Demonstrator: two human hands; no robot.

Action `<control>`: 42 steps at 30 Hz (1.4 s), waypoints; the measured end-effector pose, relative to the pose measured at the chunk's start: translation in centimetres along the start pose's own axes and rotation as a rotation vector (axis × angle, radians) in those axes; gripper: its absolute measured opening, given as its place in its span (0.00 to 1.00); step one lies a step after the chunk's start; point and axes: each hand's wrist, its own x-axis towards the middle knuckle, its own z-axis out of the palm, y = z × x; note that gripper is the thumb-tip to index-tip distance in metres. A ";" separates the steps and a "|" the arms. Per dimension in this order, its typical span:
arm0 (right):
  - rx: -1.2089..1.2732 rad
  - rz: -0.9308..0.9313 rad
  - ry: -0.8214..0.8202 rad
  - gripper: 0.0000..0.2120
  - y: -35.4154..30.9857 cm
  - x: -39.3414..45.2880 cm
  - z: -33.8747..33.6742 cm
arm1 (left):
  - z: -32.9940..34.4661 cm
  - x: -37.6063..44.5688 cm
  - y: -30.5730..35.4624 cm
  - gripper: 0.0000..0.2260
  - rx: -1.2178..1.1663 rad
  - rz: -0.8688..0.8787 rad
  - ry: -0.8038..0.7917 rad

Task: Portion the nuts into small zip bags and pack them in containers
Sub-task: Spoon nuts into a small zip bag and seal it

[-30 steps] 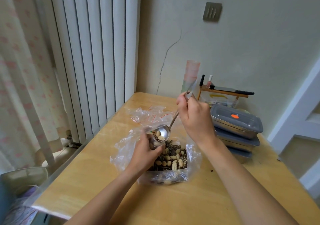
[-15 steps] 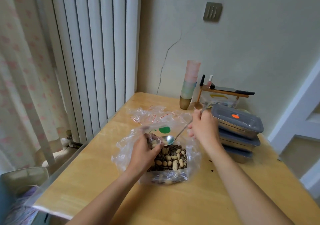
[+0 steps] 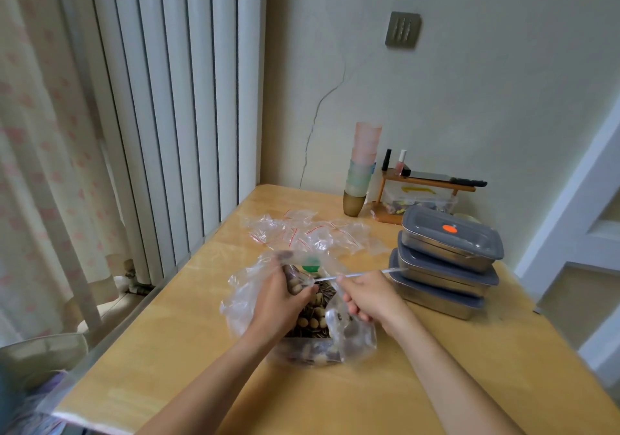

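Your left hand [image 3: 280,304] grips a small clear zip bag [image 3: 297,282] partly filled with pale nuts, its fingers curled round the bag just above the large crumpled clear plastic bag [image 3: 349,334] of mixed nuts and striped seeds [image 3: 312,317] that sits on the light wooden worktop [image 3: 436,384]. Your right hand [image 3: 369,297] holds the thin metal handle of a spoon [image 3: 362,274], its fingers curled round the handle; the bowl is hidden behind the left hand.

Expect the small bag to be light, limp and slippery. Judge the best hold to be at the mouth, near the zip strip, so the opening stays wide. The nuts are hard and roll freely, so they could spill if the bag tilts. The large bag is soft and offers no support; its walls may fold over the spoon.

Empty small clear zip bags with red seal strips [image 3: 302,233] lie farther back on the worktop. Three rectangular steel containers with grey lids [image 3: 446,260] are stacked to your right, all closed. Their contents cannot be seen. The top lid carries an orange spot.
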 end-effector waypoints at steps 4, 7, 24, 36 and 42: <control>-0.248 -0.280 0.226 0.21 -1.2 -0.9 1.1 | 0.0 -0.2 -0.2 0.26 0.012 -0.005 -0.044; -0.152 -0.499 0.173 0.12 -2.3 -1.8 1.9 | 0.2 -0.3 -0.3 0.27 0.032 -0.023 -0.081; -0.016 -0.362 0.054 0.09 -1.8 -0.4 2.4 | -1.2 -0.7 0.4 0.13 -0.236 -0.087 -0.220; -0.040 -0.372 -0.155 0.09 -1.7 -1.2 0.9 | -1.4 -0.5 1.8 0.14 -0.512 -0.301 -0.078; -0.042 -0.450 0.023 0.04 -1.6 -1.6 0.5 | -1.2 -1.9 2.1 0.11 -0.425 -0.325 -0.067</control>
